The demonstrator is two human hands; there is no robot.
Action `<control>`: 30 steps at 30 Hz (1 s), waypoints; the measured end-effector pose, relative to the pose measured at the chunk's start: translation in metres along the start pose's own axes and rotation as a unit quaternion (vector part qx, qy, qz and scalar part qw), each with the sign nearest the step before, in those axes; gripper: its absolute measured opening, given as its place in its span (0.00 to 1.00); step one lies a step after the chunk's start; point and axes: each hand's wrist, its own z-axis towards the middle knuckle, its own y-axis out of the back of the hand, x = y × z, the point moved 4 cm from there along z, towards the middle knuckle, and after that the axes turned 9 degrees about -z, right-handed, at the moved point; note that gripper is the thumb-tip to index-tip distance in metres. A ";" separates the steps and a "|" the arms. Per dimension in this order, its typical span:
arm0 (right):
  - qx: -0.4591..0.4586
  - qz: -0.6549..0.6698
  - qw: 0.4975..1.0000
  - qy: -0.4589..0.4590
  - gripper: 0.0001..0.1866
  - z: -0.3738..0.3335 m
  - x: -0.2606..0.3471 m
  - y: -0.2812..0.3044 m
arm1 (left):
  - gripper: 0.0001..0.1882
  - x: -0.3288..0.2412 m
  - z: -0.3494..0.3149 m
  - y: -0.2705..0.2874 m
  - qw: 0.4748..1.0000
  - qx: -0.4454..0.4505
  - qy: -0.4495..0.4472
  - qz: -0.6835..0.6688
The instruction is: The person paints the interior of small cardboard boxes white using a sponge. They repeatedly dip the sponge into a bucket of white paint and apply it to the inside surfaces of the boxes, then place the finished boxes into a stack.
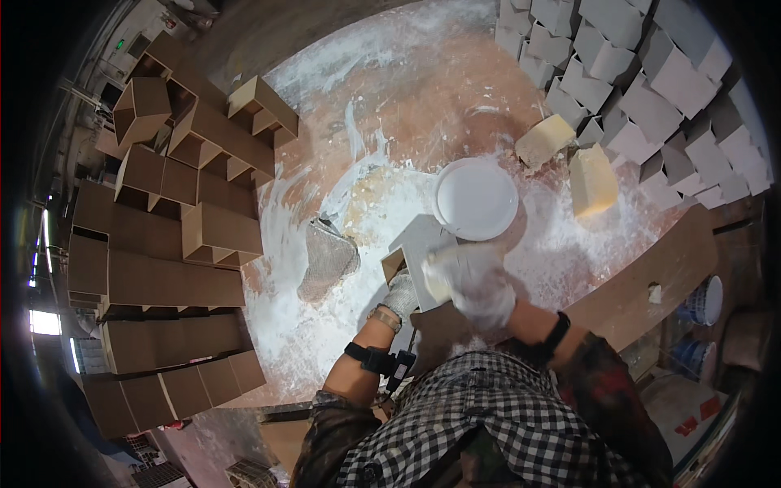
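Observation:
My left hand (399,296), in a light knit glove, reaches into the open end of a box (415,236). The box is brown inside and coated whitish grey outside; it hides the fingers. Against the box's right side, my gloved right hand (482,286) is closed on a pale sponge (440,275). Motion blurs this hand and the sponge. Just beyond stands a round white tub (477,199) with white contents. A crumpled grey cloth (328,259) lies left of the box. Two yellow sponge blocks (594,180) rest at the right, beyond the tub.
Brown open boxes (175,276) are stacked along the table's left side. Whitish-grey coated boxes (622,98) are piled at the far right. White smears cover much of the reddish tabletop (439,89). A brown board (643,285) runs along the right edge, with blue-and-white buckets (701,302) beside it.

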 end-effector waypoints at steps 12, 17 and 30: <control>-0.061 -0.084 0.995 -0.010 0.18 0.038 0.019 0.065 | 0.25 -0.019 -0.002 0.029 0.961 -0.003 0.099 -0.260; 0.117 -0.163 0.978 -0.051 0.23 0.077 -0.025 -0.015 | 0.24 -0.048 -0.009 0.053 0.993 0.053 0.088 -0.057; 0.036 0.033 0.986 0.160 0.14 -0.020 0.067 0.011 | 0.20 0.008 0.043 -0.043 0.980 -0.147 -0.074 0.113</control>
